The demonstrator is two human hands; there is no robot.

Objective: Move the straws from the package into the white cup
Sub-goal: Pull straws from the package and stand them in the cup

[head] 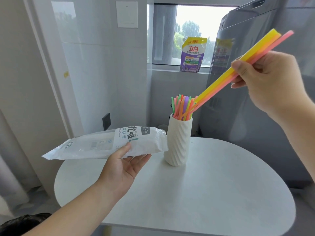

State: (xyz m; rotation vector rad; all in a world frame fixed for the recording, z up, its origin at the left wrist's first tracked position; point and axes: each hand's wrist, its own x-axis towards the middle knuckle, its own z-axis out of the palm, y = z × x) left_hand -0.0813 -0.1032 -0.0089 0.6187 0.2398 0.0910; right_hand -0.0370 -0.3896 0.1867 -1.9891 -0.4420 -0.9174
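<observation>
Between my two hands, a ribbed white cup (179, 140) stands upright on a pale, rounded worktop (204, 193). The cup is nearer my left hand, below and to the left of my right. It is crowded with thin standing straws (182, 106) in green, pink, orange, yellow and purple, which fan out above its rim.

My right hand (265, 79) is raised above and to the right of the cup. Its thumb and fingers are curled around a small bundle of straws (221, 78) (one yellow, one orange, one pink, as far as I can tell). The bundle slants down to the left. Its lower ends reach the mouth of the cup among the straws already there, and its upper ends stick out past my knuckles.

My left hand (122, 167) is palm up just left of the cup. It grips the white plastic package (105, 143) with my thumb on top and my fingers beneath. The package lies nearly level above the worktop. Its open end is close against the cup's side, and its sealed end points away past my wrist. I cannot tell whether any straws remain inside it.

Beyond the cup, a purple and yellow detergent pouch (191, 55) stands on a window sill. Behind my right hand is a tall grey appliance (247, 116).
</observation>
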